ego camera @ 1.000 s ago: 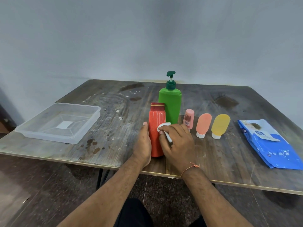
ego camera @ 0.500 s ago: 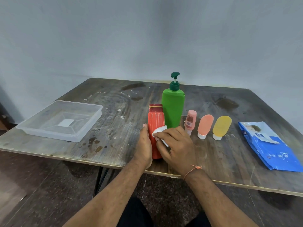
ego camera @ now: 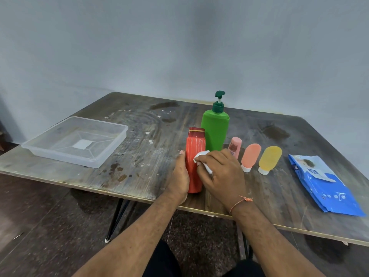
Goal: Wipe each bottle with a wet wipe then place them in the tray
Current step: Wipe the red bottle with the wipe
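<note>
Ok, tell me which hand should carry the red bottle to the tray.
Left, probably. The left hand already holds the red bottle on its tray-facing side, and the tray lies to the left. The right hand is occupied pinching the wet wipe.

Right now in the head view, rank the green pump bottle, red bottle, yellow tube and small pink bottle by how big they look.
1. green pump bottle
2. red bottle, though nearer the camera
3. yellow tube
4. small pink bottle, partly hidden by a hand
</note>
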Demonstrator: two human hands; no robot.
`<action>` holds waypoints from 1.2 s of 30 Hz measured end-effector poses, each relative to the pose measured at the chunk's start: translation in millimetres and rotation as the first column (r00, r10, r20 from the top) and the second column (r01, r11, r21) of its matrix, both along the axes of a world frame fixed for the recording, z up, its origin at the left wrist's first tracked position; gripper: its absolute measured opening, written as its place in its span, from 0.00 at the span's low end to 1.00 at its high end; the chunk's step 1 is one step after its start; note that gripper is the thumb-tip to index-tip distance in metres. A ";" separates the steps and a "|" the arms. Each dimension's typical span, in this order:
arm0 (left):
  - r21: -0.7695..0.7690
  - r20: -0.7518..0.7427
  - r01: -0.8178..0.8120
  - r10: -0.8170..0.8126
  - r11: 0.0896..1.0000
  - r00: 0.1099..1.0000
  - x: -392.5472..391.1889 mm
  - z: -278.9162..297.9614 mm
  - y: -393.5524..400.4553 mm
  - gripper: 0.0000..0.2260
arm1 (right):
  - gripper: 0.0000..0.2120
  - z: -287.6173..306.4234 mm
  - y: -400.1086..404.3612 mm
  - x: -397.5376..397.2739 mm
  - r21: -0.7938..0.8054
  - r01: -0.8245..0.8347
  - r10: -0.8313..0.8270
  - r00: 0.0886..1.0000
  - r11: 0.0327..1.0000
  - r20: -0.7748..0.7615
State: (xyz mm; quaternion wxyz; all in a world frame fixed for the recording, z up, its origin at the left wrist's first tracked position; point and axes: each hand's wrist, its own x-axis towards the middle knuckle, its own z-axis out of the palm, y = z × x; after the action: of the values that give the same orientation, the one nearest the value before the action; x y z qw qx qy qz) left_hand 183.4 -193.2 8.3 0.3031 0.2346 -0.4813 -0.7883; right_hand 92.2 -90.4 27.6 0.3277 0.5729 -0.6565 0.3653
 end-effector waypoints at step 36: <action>-0.102 -0.014 -0.011 0.010 0.995 1.000 2.0 4.1 4.2 0.30 | 0.04 14.4 -4.2 9.7 0.150 0.042 -0.019 0.988 0.988 -0.154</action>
State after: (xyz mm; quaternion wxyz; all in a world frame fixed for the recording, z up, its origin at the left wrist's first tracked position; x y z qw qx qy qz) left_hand 185.4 -189.0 12.5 0.3220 0.2160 -0.5178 -0.7626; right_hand 101.8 -94.6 42.0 0.3374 0.6124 -0.6644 0.2641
